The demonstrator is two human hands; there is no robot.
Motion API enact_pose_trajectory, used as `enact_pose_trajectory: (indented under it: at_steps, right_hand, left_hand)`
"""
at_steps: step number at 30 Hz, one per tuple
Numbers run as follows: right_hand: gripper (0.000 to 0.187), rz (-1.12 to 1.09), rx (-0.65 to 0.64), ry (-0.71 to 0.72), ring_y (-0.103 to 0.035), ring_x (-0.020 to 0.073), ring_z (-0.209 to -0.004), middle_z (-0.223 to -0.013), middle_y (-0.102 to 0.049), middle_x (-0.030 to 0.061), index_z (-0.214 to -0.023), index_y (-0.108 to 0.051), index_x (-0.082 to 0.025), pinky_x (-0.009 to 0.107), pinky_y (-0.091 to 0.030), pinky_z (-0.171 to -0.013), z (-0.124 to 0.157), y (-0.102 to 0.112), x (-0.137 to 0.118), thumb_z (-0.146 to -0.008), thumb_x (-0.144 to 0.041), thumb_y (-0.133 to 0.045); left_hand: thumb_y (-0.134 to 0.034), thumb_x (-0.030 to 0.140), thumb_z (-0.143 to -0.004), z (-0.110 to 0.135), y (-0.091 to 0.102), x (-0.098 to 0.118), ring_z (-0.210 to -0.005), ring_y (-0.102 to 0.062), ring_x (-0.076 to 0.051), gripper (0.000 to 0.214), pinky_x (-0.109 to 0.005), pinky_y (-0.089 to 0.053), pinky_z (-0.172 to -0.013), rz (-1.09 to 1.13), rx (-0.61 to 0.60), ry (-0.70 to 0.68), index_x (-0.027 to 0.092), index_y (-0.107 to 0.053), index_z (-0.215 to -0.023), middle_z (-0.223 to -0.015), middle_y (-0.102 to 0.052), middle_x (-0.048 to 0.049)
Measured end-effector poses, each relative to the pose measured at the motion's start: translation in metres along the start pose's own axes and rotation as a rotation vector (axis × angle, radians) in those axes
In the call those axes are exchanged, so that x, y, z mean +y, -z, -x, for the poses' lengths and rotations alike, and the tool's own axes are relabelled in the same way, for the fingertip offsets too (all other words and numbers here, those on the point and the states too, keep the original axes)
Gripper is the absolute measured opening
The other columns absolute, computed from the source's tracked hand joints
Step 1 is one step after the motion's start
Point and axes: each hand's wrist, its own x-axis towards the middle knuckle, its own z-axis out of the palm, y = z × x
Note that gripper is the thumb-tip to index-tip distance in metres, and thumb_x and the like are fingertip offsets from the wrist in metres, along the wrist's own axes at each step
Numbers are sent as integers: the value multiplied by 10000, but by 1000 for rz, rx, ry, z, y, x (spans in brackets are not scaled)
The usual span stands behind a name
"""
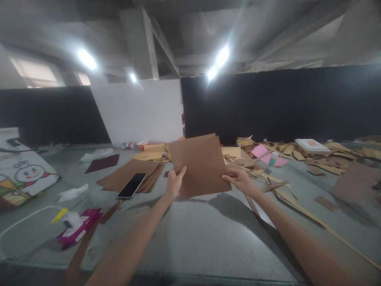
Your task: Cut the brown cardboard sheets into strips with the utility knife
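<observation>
Left hand clamped on the left edge of a brown sheet, thumb laid on the near face; right hand pinched on its right edge, close to the lower corner. Brown sheet held up over the table, to the right of the phone. A second edge is glimpsed at its top right; whether several layers are held cannot be told.

Handling (judged): light, fairly stiff, like card or thick paper; little sag is shown between the grips. Creased corners are thought likelier than slipping. Hold is best taken at opposite edges, middle left unpressed. Similar material is seen in the stack of brown sheets, overlapped by the phone at its near side.

Markings: none seen on the brown sheet. Phone screen dark. On the printed bag, well left of the phone, a crowned snowman is shown; no brand name can be read. White labels are borne by the purple packet, left of the phone and nearer; writing illegible.
</observation>
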Motion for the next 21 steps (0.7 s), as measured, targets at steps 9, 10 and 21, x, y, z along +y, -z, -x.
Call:
enact_pose_trajectory:
  at_steps: [9, 10, 21]
  right_hand:
    - [611, -72, -57, -51, -364, 131, -572, -588, -467, -43, -622, -529, -249, 285, -284, -549, 2, 1, -5, -862, -762, -758]
    - [606, -82, -62, -57, -369, 130, -570, -591, -473, -42, -623, -538, -247, 284, -287, -549, 2, 1, -5, -861, -758, -760]
    - [649, -254, -82, -346, -598, 171, -583, -690, -729, 52, -817, -815, -180, 298, -471, -547, -4, -1, 1, -765, -826, -786]
  left_hand:
    - [-842, 592, -848, 1, 0, 2, -1159, -785, -389, 465, -519, -608, -1042, -23, 8, -16, 151, -820, -994, -1131, -844, -187]
    - [-837, 590, -854, 2, 0, 3, -1146, -788, -393, 457, -525, -610, -1034, -40, 8, -17, 150, -819, -979, -1117, -844, -189]
    - [-890, 532, -806, 5, 0, -14, -1222, -764, -408, 424, -523, -583, -1080, -31, -39, -13, 180, -806, -1027, -1182, -836, -187]
